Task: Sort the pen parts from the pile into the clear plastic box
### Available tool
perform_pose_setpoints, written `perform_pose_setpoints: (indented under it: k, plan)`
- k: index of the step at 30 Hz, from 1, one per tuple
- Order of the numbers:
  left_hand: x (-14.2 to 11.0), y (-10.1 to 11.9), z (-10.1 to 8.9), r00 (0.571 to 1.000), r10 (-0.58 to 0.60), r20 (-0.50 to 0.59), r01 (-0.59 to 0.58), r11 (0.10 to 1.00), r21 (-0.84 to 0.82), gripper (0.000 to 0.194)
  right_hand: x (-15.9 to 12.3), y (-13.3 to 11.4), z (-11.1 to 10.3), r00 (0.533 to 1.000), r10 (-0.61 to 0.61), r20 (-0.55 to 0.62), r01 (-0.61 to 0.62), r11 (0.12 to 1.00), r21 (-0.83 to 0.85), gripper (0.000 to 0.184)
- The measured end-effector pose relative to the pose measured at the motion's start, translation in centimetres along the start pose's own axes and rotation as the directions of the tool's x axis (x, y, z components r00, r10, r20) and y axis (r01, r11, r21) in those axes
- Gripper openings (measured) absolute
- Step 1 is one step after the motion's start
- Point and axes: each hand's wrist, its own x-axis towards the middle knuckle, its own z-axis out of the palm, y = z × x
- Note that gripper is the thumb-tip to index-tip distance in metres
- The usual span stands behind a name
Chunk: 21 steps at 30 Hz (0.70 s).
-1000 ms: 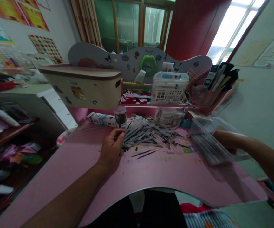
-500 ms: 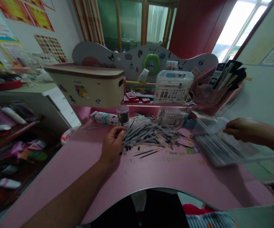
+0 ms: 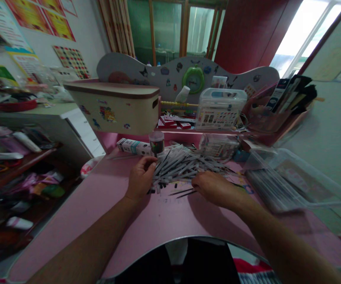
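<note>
A loose heap of thin grey-and-white pen refills (image 3: 185,165) lies on the pink desk (image 3: 170,213). My left hand (image 3: 141,177) is at the heap's left end, its fingers curled around a bunch of refills. My right hand (image 3: 214,185) reaches in from the right, fingers out, at the heap's front edge. It is close to a few thin dark sticks (image 3: 185,192) lying on the desk. To the right, apart from both hands, a clear plastic tray (image 3: 280,177) holds more grey refills.
A small lidded jar (image 3: 156,142) and a white-and-teal carton (image 3: 133,146) stand behind the heap. A cream box (image 3: 114,108) sits on the shelf above, next to a clear plastic case (image 3: 220,109). Cluttered shelves are at the left; the desk's curved edge is near me.
My right hand has moved left from the clear tray to the heap's front edge. My left hand stays at the heap, and the view has shifted slightly.
</note>
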Motion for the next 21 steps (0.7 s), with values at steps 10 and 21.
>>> perform_pose_setpoints:
  k: [10,21]
  plan:
    - [-0.2,-0.3,0.1,0.996,0.042,0.08,-0.05,0.994,0.1,0.018,3.0,1.5,4.4,0.965,0.149,-0.218,-0.167,0.983,-0.07,0.022]
    - [-1.5,0.8,0.1,0.86,0.312,0.405,-0.475,0.781,0.406,0.021,2.3,2.3,4.4,0.873,0.01,-0.488,-0.056,0.995,-0.08,0.015]
